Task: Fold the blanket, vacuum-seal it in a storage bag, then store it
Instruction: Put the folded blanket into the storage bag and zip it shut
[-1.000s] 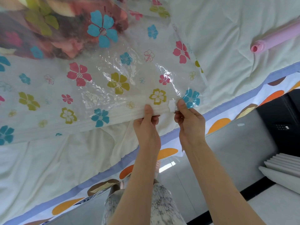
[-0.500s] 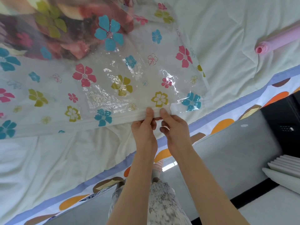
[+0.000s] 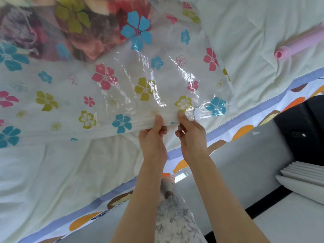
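Two pinches hold the zip strip (image 3: 143,124) of the bag (image 3: 122,88): my left grip (image 3: 152,137) and right grip (image 3: 191,135), side by side. The blanket (image 3: 61,32) sits inside, beyond the left grip. I should press firmly, overlapping each pinch.

A bed (image 3: 61,172) under a white quilted spread, edged with a lilac-blue band (image 3: 245,114) over a sheet of orange and brown ovals. On the spread lie a clear plastic storage bag printed with coloured flowers (image 3: 122,88) and, well apart at the right, a pink plastic cylinder (image 3: 298,44).
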`<state>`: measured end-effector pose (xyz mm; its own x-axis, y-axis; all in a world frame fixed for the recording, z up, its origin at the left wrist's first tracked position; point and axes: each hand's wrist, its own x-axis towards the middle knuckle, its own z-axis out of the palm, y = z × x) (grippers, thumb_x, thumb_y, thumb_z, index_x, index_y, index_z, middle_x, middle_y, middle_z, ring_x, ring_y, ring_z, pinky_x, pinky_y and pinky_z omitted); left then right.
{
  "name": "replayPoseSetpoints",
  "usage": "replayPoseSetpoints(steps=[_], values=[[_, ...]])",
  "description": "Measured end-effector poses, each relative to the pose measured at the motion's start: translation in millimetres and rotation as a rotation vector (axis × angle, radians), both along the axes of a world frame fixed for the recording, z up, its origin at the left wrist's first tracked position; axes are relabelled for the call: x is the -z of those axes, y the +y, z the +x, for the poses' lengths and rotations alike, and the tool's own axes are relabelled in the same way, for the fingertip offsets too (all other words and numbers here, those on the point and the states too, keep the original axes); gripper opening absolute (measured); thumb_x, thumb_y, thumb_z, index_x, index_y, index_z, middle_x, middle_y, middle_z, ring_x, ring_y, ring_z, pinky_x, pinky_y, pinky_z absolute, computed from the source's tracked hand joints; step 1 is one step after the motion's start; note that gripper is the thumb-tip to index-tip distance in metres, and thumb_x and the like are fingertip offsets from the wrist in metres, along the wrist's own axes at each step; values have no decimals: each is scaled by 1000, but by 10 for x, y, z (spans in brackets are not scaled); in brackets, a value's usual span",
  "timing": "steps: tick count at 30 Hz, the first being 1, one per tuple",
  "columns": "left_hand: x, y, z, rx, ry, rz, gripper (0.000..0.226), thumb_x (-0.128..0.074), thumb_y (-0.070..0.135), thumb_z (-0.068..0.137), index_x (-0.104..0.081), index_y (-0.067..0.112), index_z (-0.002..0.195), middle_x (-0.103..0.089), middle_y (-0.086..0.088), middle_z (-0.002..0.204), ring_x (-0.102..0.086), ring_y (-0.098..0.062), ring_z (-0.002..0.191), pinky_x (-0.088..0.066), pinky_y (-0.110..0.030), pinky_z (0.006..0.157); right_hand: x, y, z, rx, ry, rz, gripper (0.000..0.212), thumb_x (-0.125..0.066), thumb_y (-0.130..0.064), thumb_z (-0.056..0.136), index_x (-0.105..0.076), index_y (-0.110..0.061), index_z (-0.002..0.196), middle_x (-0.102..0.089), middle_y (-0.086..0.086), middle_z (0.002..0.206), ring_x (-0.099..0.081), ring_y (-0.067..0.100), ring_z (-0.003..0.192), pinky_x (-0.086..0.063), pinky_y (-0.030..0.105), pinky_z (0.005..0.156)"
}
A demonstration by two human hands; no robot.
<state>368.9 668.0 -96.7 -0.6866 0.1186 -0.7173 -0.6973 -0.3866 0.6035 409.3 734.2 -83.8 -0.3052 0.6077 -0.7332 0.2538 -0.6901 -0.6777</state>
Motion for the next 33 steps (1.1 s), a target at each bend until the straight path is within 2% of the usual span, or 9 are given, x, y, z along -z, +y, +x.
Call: replayPoseSetpoints(steps=[5,9,12,18,20,23,27,31,33], values=[[-32,12,0,-30,-41,37,32,-60,1,88,-67,17,61,-55,8,54,-44,-6,47,-39,-17,50,-11,-89,-117,76,-18,46,32,-68,-8,86,-45,-11,63,-37,-4,52,-35,11,50,-38,19,56],[-23,-55,22,34,-40,128,14,-58,9,90,-68,11,80,-60,0,68,-48,-11,55,-45,-20,55,-39,-65,-172,188,-66,12,16,-70,-3,81,-54,-6,79,-42,-2,56,-35,11,50,-38,16,54],[4,-193,-32,30,-20,74,13,-56,12,92,-65,11,82,-64,4,66,-54,-11,57,-46,-22,58,-23,-26,-166,215,-58,-6,20,-72,-6,80,-53,-9,74,-45,-2,56,-38,10,47,-38,21,63],[-19,-245,-137,-43,-25,-7,16,-56,5,91,-66,14,84,-71,8,72,-63,-9,70,-51,-24,73,69,-171,-108,-87,75,-81,17,-68,-17,85,-57,-4,86,-44,3,60,-41,11,52,-37,27,63],[-31,-223,-134,-57,-45,-2,16,-56,4,91,-67,14,84,-70,6,71,-61,-11,70,-50,-24,72,59,-236,-177,-120,77,-48,13,-68,-12,84,-57,-4,85,-42,3,62,-39,10,52,-36,26,63],[1,-217,-98,-71,-70,7,14,-56,5,91,-66,10,83,-66,3,68,-55,-13,66,-48,-22,66,29,-269,-249,-17,28,-62,12,-69,-3,82,-57,-5,78,-43,1,59,-38,9,48,-37,22,57],[4,-298,-90,-194,-92,85,12,-56,14,92,-63,6,98,-65,-4,86,-57,-16,71,-49,-21,61,13,-239,-251,22,25,-133,16,-68,-1,83,-57,-5,72,-45,1,55,-37,11,44,-36,21,53],[-20,-393,-155,-270,-46,-108,14,-57,9,92,-60,10,79,-65,8,61,-56,-4,55,-46,-16,56,1,-113,-175,-27,110,-254,9,-68,-7,84,-64,-5,76,-53,3,64,-45,12,51,-41,23,56],[-29,-390,-179,-290,-49,-153,16,-56,6,92,-58,11,77,-61,10,55,-52,-2,49,-43,-15,54,13,-11,-122,48,129,-289,12,-67,-11,86,-68,-11,74,-57,1,65,-48,12,56,-44,23,58]])
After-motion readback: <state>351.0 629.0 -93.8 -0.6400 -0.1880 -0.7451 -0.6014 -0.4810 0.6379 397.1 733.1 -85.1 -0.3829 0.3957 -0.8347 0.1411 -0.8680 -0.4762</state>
